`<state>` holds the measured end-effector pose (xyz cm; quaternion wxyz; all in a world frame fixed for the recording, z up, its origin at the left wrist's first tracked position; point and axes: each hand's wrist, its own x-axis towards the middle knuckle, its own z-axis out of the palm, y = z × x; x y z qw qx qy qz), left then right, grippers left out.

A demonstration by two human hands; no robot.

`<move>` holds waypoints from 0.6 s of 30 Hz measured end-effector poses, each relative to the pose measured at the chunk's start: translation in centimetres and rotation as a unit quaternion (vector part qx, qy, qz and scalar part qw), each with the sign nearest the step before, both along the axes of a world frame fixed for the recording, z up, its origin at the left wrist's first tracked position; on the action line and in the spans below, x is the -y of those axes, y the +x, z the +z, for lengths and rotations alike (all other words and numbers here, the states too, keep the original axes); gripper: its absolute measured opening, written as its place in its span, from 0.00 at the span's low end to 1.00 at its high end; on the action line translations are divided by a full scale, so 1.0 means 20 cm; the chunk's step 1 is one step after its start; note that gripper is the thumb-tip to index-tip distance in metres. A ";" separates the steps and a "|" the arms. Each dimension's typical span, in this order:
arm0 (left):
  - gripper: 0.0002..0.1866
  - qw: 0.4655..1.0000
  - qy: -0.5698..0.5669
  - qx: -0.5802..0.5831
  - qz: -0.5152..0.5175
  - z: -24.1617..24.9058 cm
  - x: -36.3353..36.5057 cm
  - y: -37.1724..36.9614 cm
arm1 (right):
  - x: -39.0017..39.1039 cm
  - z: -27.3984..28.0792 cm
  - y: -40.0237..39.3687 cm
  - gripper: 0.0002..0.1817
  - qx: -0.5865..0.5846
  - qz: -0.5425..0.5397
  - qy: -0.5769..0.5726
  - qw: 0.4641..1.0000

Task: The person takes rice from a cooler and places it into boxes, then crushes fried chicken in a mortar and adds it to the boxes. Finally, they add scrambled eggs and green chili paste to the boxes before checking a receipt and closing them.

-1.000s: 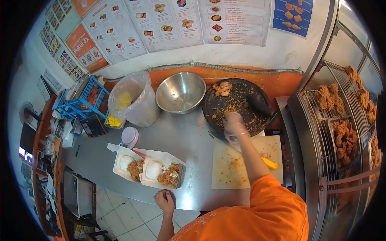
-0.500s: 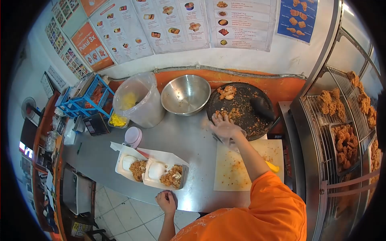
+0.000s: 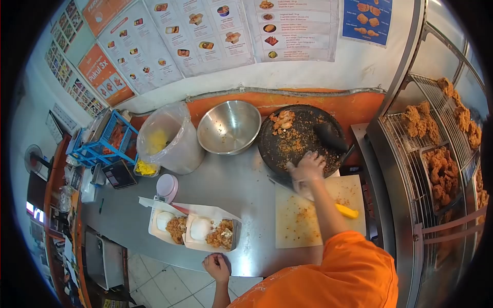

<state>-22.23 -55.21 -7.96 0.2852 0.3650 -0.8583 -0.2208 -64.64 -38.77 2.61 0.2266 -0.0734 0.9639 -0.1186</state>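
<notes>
My right hand (image 3: 309, 168), in a clear plastic glove, is over the near edge of a wide, shallow black stone mortar (image 3: 267, 146). Its fingers are spread and hold nothing. Brown crumbs (image 3: 291, 146) cover much of the mortar, and fried chicken pieces (image 3: 282, 120) lie at its far left. A black pestle (image 3: 328, 136) rests on the right side. At the counter's front edge my left hand (image 3: 216, 266) is curled closed. Just beyond it stand two white boxes (image 3: 239, 236) side by side, each with white rice (image 3: 199, 228) and crumbed chicken (image 3: 220, 235).
Below my right forearm lies a cutting board (image 3: 287, 238) with crumbs and a yellow handle (image 3: 346, 211). A steel bowl (image 3: 229, 128) and lined bucket (image 3: 179, 138) stand at the back. Left of centre is a pink scale (image 3: 167, 187). Racks of fried chicken (image 3: 440, 172) stand right.
My right hand has moved right along the mortar's near edge, fingers still spread. My left hand stays curled at the counter edge. The view has shifted slightly.
</notes>
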 end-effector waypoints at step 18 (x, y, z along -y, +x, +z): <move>0.13 0.995 -0.063 -0.049 -0.061 -0.11 0.08 0.04 | 0.46 -0.15 -0.26 0.59 -0.066 -0.167 -0.315 0.932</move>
